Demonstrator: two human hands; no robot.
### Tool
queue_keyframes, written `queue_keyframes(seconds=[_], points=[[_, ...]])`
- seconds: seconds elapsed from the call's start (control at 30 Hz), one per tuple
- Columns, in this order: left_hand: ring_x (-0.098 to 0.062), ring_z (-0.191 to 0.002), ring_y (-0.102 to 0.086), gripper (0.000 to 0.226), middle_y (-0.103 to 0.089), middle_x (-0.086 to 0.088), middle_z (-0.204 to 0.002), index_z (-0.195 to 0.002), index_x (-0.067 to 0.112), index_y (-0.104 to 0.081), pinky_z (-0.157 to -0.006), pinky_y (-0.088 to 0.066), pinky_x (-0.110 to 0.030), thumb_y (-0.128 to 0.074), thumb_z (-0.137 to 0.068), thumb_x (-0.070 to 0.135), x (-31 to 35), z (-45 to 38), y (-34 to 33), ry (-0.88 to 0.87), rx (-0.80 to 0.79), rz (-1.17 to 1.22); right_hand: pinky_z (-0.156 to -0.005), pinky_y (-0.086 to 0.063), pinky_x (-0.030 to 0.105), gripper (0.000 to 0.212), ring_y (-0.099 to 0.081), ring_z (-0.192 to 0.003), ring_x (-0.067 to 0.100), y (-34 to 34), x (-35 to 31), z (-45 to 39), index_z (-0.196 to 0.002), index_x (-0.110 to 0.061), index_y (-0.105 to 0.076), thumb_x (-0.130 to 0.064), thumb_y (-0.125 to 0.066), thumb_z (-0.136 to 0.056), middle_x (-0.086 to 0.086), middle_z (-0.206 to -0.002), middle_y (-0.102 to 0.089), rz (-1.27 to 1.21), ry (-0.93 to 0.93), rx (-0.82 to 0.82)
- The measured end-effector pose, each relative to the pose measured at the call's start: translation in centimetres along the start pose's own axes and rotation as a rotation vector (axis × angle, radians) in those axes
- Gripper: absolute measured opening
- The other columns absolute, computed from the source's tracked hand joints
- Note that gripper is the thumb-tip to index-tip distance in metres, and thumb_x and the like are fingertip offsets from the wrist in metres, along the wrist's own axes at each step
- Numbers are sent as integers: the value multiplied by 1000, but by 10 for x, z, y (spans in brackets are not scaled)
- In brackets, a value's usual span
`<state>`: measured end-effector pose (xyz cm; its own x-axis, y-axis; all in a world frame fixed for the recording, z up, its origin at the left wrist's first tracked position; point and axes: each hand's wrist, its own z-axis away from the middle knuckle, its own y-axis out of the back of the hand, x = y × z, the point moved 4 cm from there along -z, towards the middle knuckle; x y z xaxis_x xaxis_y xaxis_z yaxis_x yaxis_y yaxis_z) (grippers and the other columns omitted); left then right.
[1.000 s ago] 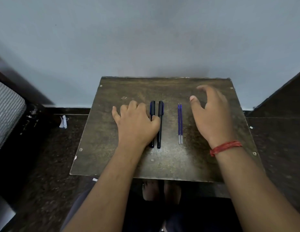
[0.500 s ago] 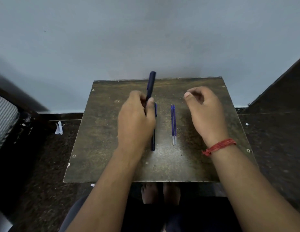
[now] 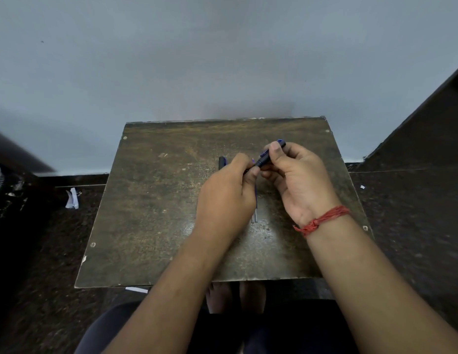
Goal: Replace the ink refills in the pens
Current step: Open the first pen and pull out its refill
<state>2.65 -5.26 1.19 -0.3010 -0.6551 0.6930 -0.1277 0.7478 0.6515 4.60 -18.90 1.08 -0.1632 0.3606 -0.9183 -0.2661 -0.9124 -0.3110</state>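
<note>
**Head view: one pen held in both hands above the surface**

Nearest the camera: dark-clad lap and two bare feet (image 3: 235, 296) under the near edge of the surface (image 3: 151, 213), a worn brown board with screw heads at its corners.

Both forearms reach forward over the surface. A red thread band (image 3: 322, 221) sits on the right wrist.

Left hand (image 3: 224, 200): back of hand up, fingers curled closed, thumb and forefinger pinching the near end of the held pen (image 3: 270, 154).

Right hand (image 3: 297, 180): palm turned partly inward, fingers closed around the far part of the same pen, thumb pressed along its barrel. The pen is dark with blue trim, tilted up toward the far right, clear of the surface.

Below and between the hands: two blue refills (image 3: 254, 215) lie side by side on the surface, mostly hidden by the left hand; only their pale near tips and a strip of blue show.

Just beyond the left knuckles: the far end of a second pen (image 3: 222, 162) lies on the surface, the rest hidden.

Far: dark floor, white paper scrap (image 3: 72, 199) at left, pale wall behind.
</note>
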Motion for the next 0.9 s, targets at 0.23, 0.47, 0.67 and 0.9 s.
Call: queue_keyframes(seconds=[0.23,0.47,0.67,0.9], points=[[-18,-50,-47,19,-46,7,-54,-81,24,-47,-45,-34,-33,-49,-98,32,-7,-3,0,24,-25,40,-61,-55,25,22,-61,-64,15,7,-6,-12,-82,-9,-58,-11,-49,-102,6,-70,-61,-394,-33,131],[-1,-54,-46,14,-47,12,-59,-89,24,-49,-48,-31,-29,-45,-102,26,-29,-10,24,141,234,114,-65,-47,32,22,-62,-77,20,50,-18,-21,-82,-16,-66,-26,-56,-99,4,-85,-66,690,191,201],[-6,-60,-49,9,-57,8,-71,-99,29,-50,-53,-39,-24,-43,-103,24,-43,-8,32,189,341,159,-74,-46,35,16,-57,-93,23,21,-10,-15,-102,-19,-61,-34,-58,-97,1,-98,-64,1211,288,156],[-8,-68,-53,9,-61,6,-76,-102,29,-52,-57,-42,-25,-44,-103,24,-45,-8,29,176,329,180,-79,-53,44,24,-60,-95,32,15,-4,-9,-103,-18,-52,-38,-62,-94,6,-94,-67,1387,307,129]])
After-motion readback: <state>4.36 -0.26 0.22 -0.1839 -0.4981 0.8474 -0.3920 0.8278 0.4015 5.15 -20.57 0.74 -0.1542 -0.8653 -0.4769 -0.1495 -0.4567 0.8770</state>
